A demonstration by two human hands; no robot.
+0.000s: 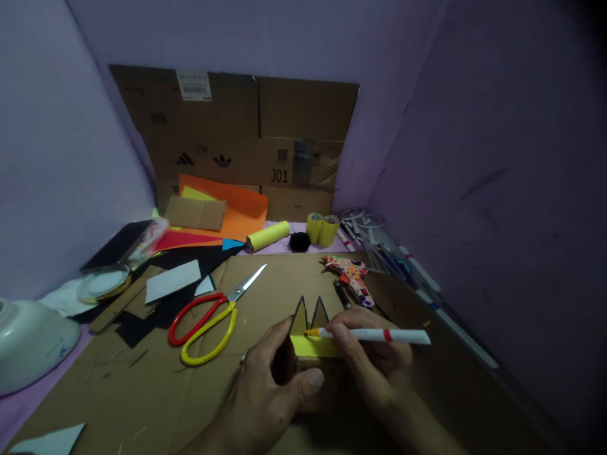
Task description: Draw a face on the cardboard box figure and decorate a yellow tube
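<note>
A small cardboard piece point(315, 347) with a yellow front strip and two pointed, dark-edged ears stands near the bottom centre. My left hand point(272, 379) grips its left side, thumb across the near face. In my right hand point(374, 357) is a white marker point(403, 335) with a red band. Its orange tip touches or nearly touches the base of the left ear. Scissors point(220, 319) with one red and one yellow handle lie partly spread to the left. Beyond my right hand rests a black pen point(341, 294) beside a floral-patterned glue gun point(349, 276).
Yellow rolls point(268, 236), a black pompom point(300, 241) and orange paper point(244, 208) lie at the back before an upright cardboard sheet point(227, 126). Cardboard scraps and a white bowl point(33, 344) are left; markers point(458, 327) line the right wall.
</note>
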